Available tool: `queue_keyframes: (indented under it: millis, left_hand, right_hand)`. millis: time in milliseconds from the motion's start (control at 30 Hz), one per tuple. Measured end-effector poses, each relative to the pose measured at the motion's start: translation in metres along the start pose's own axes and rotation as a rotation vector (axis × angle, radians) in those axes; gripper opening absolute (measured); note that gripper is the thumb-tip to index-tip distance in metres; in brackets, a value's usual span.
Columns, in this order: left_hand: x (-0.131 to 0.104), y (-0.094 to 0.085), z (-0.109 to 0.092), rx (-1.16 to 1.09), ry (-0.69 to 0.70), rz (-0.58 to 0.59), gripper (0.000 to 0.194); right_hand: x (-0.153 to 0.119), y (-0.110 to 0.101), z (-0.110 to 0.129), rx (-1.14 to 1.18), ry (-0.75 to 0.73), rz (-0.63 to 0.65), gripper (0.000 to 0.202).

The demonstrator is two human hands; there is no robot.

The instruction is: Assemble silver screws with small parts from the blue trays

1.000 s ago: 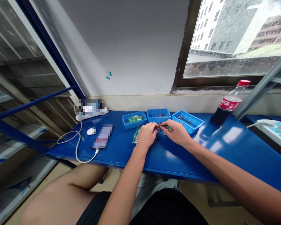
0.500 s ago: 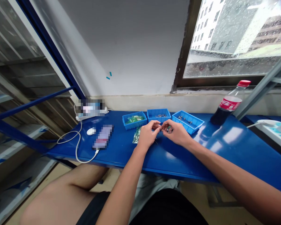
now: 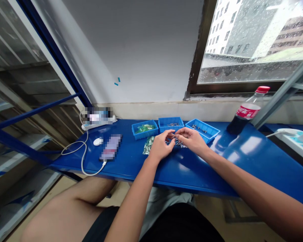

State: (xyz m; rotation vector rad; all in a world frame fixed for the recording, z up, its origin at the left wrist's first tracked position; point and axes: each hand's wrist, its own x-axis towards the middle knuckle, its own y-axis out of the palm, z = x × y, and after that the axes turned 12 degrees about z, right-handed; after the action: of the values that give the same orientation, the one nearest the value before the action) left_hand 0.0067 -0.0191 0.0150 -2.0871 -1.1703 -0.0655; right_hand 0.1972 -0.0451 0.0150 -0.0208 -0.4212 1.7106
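My left hand (image 3: 162, 145) and my right hand (image 3: 193, 140) meet fingertip to fingertip over the blue table (image 3: 192, 174). Both have their fingers curled into a pinch; whatever lies between the tips is too small to make out. Below and between them shows a cluster of small shiny metal pieces (image 3: 178, 144), partly covered by the fingers. Beside my left hand lies a clear bag of small greenish-silver pieces (image 3: 147, 146). Just beyond the hands stand a blue tray with thin metal parts (image 3: 170, 120) and a blue tray with small metal fittings (image 3: 210, 138).
Farther left, another blue tray (image 3: 141, 136) holds green packets. A phone (image 3: 111, 148) on a white cable (image 3: 83, 161) and a white round object (image 3: 98, 142) lie at left. A cola bottle (image 3: 247, 112) stands at right, near a white power strip (image 3: 299, 141).
My left thumb has moved away from its fingertips, and my right fingers have shifted slightly left. More of the metal pieces beneath the hands now shows. The trays and bag have stayed put.
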Motion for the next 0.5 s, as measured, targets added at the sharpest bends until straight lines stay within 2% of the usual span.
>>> queue_keyframes:
  millis: [167,367,500]
  left_hand:
    - [0.0025,-0.0013,0.0048,-0.072,-0.037,-0.069,0.03]
    - [0.0022,-0.0017,0.0018,-0.149,-0.029,-0.127,0.036]
    - [0.0025,-0.0021,0.0008,-0.167,-0.019,-0.122,0.039]
  right_hand:
    - [-0.0022,0.0014,0.0045,-0.039,0.017,-0.015,0.038]
    - [-0.0027,0.0052,-0.0001,-0.2,-0.029,0.048,0.031]
    - [-0.0018,0.0055,-0.0032,-0.238,-0.051,0.083,0.026]
